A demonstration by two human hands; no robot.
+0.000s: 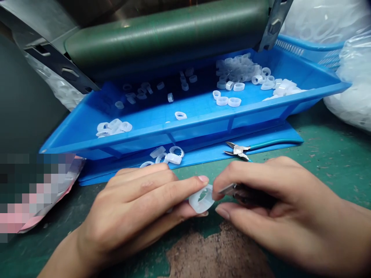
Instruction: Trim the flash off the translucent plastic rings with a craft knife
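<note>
My left hand (136, 208) pinches a translucent white plastic ring (200, 200) between thumb and fingertips, just above the green bench mat (319, 173). My right hand (278, 200) holds a small metal-tipped tool (227, 189), mostly hidden by its fingers, with the tip at the ring's right side. A few loose rings (165, 156) lie on the blue base just beyond my left hand. Blue-handled side cutters (237, 150) lie just beyond my right hand.
A slanted blue plastic tray (185, 135) holds several scattered rings and piles. A green roller (165, 34) on a metal bracket runs above it. Bags of white parts lie at right, a blue basket stands behind, and a blurred packet lies at left.
</note>
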